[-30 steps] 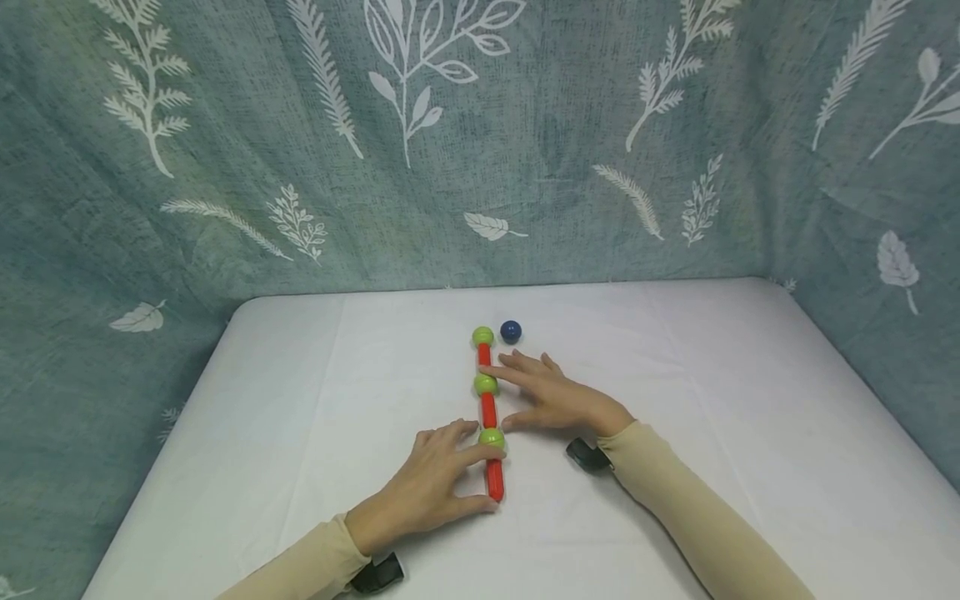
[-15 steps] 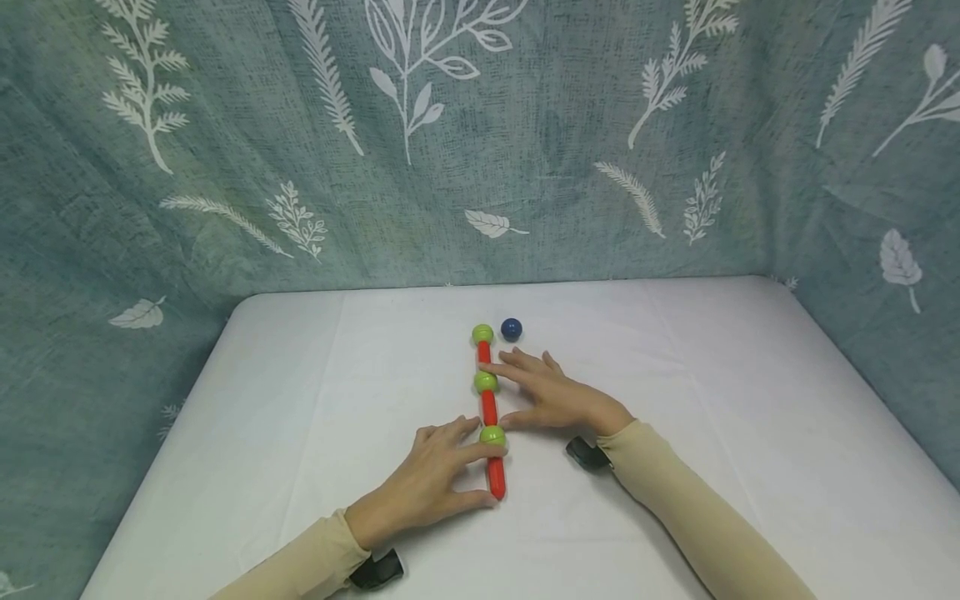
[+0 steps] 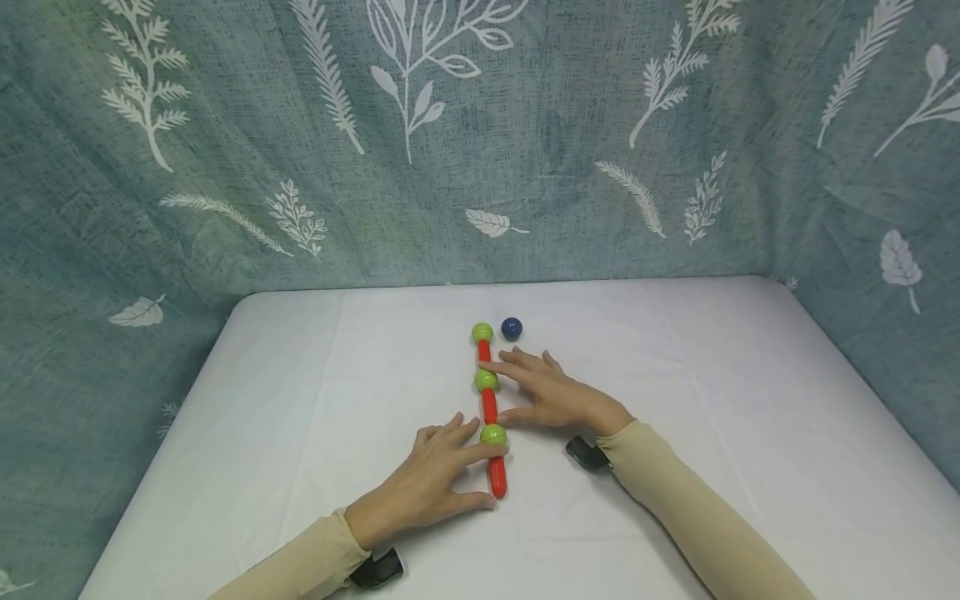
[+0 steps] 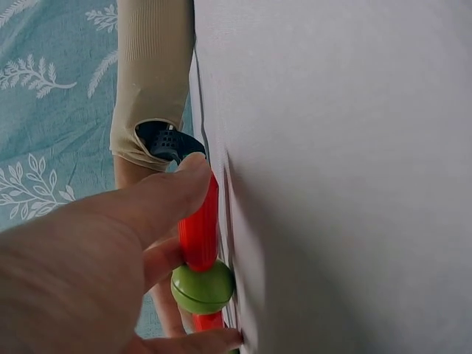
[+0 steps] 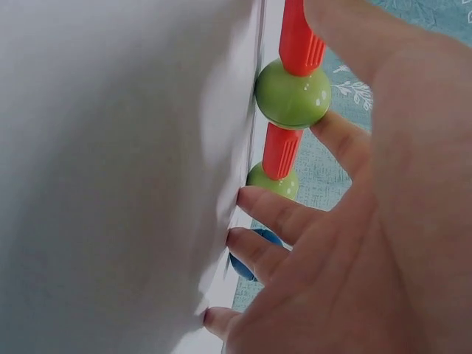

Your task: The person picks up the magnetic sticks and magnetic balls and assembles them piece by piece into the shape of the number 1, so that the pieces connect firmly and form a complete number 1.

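A straight line of red rods and green balls lies on the white table. From near to far come a red rod point(image 3: 498, 479), a green ball point(image 3: 492, 433), a second red rod point(image 3: 489, 406), a middle green ball point(image 3: 486, 381), a third rod and a far green ball point(image 3: 482, 332). My left hand point(image 3: 435, 475) touches the near ball with its index finger, its thumb at the near rod's end. My right hand point(image 3: 558, 396) touches the line by the middle ball, fingers spread; its thumb lies at the second rod. The right wrist view shows the middle ball point(image 5: 293, 92) against a finger.
A dark blue ball point(image 3: 512, 328) sits right of the far green ball, apart from it. A patterned green-blue cloth point(image 3: 480, 167) hangs behind the table point(image 3: 675, 333). A dark wrist camera point(image 3: 588, 453) is on the right wrist, another point(image 3: 377, 569) on the left.
The line's near end has shifted slightly to the right. My right thumb has moved a little left, up to the second rod. Otherwise both hands stay almost in place.
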### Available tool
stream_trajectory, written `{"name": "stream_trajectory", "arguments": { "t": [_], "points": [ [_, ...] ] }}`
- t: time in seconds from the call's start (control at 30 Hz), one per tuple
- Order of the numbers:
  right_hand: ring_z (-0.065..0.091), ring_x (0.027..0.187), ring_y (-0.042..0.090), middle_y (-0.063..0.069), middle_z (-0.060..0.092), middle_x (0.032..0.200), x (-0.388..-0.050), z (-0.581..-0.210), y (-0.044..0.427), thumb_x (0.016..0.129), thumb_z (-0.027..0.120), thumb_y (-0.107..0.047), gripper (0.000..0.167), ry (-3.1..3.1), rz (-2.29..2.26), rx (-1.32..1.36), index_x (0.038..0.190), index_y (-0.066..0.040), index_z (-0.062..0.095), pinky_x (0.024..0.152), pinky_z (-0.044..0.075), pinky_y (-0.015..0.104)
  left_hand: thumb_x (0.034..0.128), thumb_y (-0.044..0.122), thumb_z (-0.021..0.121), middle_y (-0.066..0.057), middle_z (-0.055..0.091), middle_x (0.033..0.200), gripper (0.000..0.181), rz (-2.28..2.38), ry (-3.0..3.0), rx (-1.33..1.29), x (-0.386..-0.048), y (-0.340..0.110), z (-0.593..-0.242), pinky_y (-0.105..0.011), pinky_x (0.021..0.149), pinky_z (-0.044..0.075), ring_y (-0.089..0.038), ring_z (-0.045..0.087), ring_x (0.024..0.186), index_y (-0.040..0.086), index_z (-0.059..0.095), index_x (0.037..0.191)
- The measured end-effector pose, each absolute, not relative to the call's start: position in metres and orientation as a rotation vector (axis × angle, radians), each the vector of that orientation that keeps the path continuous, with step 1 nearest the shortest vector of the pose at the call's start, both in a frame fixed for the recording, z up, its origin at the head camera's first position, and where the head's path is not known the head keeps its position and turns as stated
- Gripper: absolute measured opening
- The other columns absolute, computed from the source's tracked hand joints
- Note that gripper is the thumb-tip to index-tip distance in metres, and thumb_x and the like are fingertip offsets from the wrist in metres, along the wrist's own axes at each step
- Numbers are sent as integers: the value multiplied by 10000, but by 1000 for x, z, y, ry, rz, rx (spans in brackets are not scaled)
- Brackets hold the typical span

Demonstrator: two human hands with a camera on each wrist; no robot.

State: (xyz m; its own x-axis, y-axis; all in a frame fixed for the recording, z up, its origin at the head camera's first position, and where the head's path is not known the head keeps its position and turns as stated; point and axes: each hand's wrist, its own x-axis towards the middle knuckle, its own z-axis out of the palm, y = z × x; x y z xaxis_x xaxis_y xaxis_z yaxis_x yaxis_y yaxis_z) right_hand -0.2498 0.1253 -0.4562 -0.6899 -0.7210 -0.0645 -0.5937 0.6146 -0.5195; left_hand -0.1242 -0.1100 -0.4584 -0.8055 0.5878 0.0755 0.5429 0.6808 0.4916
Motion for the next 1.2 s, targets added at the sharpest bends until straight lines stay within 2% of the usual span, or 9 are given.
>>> {"name": "stream_trajectory", "arguments": {
  "t": [0.4,0.57,0.67,0.83,1.2],
  "points": [
    [167,1502,332,132,251,1603,-249,-457,124,881,680,-487,770,2582,-689,-1080,1532,-339,298,1149,15,670,824,496,741,-99,446,1494,574,816,2809,956,-126,-110,-458,-538,1037,306,-433,354,1405,320,573,1343],
    [223,1468,387,141,259,1597,-250,-457,123,872,706,-454,788,2568,-747,-1090,1534,-311,303,1135,189,651,813,488,756,-57,502,1429,581,820,2825,973,-128,-111,-458,-521,1019,323,-416,409,1375,320,574,1338],
    [269,1441,404,148,287,1582,-249,-456,122,863,726,-425,792,2567,-765,-1100,1530,-299,319,1105,262,647,804,470,773,-24,534,1375,601,842,2826,981,-130,-111,-458,-500,1007,332,-320,475,1340,310,567,1345],
    [306,1424,398,162,341,1551,-249,-455,123,855,740,-415,773,2586,-761,-1142,1514,-262,365,1117,254,628,790,438,797,52,569,1250,614,867,2829,998,-132,-112,-458,-454,957,343,-100,541,1185,299,568,1342],
    [295,1432,384,137,347,1554,-246,-452,122,854,737,-431,773,2565,-779,-1102,1514,-285,362,1117,253,630,784,464,793,67,587,1165,668,878,2834,983,-134,-114,-457,-429,958,355,-100,568,1080,300,530,1376]
  ]
}}
